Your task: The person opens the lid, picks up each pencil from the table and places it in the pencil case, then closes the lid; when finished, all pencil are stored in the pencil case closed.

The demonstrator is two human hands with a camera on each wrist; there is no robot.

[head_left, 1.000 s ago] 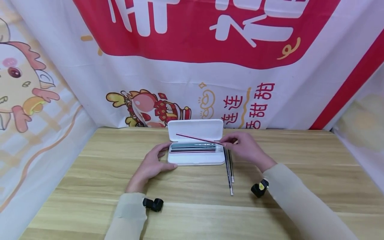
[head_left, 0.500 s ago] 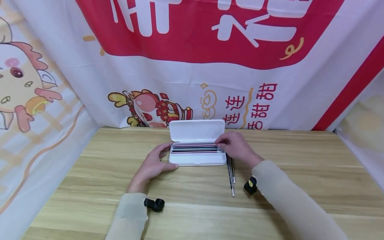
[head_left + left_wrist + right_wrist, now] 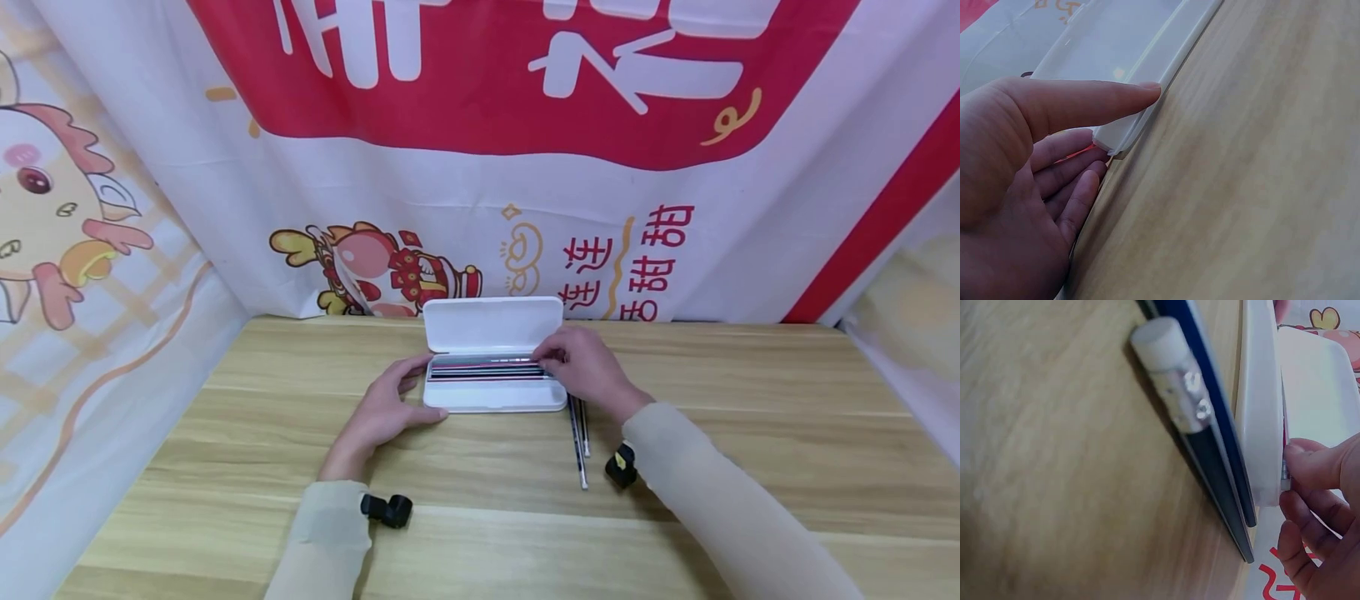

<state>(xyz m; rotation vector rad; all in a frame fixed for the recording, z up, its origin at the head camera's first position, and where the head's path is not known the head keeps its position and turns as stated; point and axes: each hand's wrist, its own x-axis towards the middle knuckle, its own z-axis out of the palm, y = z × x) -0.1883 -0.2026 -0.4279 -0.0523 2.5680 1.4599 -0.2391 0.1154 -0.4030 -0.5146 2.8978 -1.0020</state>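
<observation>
A white pencil case (image 3: 495, 397) lies on the table, its lid (image 3: 495, 323) raised at the back. Several dark and red-striped pencils (image 3: 480, 375) lie side by side inside it. My left hand (image 3: 382, 406) holds the case's left end, with the thumb (image 3: 1104, 103) on the front edge and the fingers round the side. At the case's right end, my right hand (image 3: 588, 367) pinches a pencil (image 3: 1285, 475) near its eraser end, between thumb and fingertips. That pencil is low in the case, and much of it is hidden in the right wrist view.
Just right of the case, dark pencils (image 3: 579, 450) lie on the wooden table (image 3: 480, 542), one showing a white eraser (image 3: 1161, 344). A printed cloth (image 3: 337, 192) hangs behind the table's back edge. A small black camera sits on each wrist.
My right hand has moved left and brought the red-striped pencil from above the case down into it. In the last half second it shifted slightly left. My left hand stayed on the case.
</observation>
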